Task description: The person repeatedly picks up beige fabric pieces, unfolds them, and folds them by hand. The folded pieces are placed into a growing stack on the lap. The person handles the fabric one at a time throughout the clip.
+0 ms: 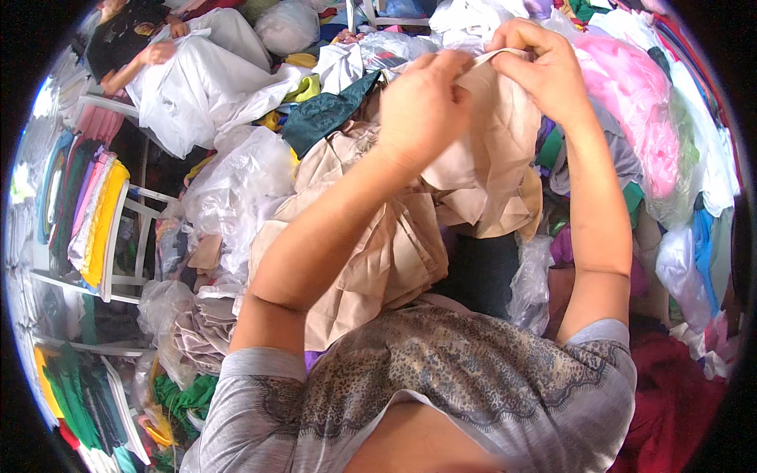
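Beige cloth (493, 134) hung in the head view, its upper edge pinched in the right hand (540, 75); whether the blurred left hand (426, 106) gripped it too, one could not tell. A loose pinch could have dropped it onto the beige fabric heap (394, 248) beside it, tangling their slack folds.

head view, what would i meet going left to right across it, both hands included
Folded yellow cloth, dark green cloth, left hand, right hand, pink cloth in clear plastic
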`<action>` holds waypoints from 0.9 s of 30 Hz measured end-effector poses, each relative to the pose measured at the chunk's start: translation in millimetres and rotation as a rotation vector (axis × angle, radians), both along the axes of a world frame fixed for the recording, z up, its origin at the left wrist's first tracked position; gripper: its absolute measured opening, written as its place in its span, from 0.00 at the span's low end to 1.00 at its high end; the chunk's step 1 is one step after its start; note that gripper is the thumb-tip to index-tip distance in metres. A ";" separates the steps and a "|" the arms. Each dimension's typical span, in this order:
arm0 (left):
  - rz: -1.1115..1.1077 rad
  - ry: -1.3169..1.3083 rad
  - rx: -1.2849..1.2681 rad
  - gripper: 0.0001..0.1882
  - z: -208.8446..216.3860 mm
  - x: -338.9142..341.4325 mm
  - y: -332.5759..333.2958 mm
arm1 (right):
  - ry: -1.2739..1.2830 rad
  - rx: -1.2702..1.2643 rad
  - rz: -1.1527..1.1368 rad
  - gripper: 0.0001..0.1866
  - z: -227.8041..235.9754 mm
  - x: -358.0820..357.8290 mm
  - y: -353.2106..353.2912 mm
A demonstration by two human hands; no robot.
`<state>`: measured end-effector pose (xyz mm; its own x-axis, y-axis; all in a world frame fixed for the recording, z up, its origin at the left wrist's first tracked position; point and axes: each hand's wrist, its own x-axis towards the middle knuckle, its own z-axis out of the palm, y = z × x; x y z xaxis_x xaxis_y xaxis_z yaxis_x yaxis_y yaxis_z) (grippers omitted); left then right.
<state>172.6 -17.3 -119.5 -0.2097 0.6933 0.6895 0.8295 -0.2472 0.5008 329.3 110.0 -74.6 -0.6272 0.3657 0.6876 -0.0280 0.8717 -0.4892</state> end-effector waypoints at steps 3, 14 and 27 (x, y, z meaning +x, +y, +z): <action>0.132 0.095 0.001 0.18 2.4 -42.6 -10.6 | -0.005 -0.078 -0.065 0.09 15.1 13.9 13.1; -0.236 -0.661 -0.219 0.13 53.3 -188.1 -81.1 | -0.074 -0.245 -0.054 0.17 57.8 12.0 14.8; -0.121 -0.658 -0.126 0.11 84.4 -217.3 -153.9 | -0.272 -0.251 0.141 0.11 59.2 -36.0 -11.2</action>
<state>-44.7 -171.2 -35.1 -0.4735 0.8048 0.3579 0.3125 -0.2264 0.9226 293.3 98.8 -15.4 -0.8306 0.3982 0.3893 0.0210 0.7210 -0.6927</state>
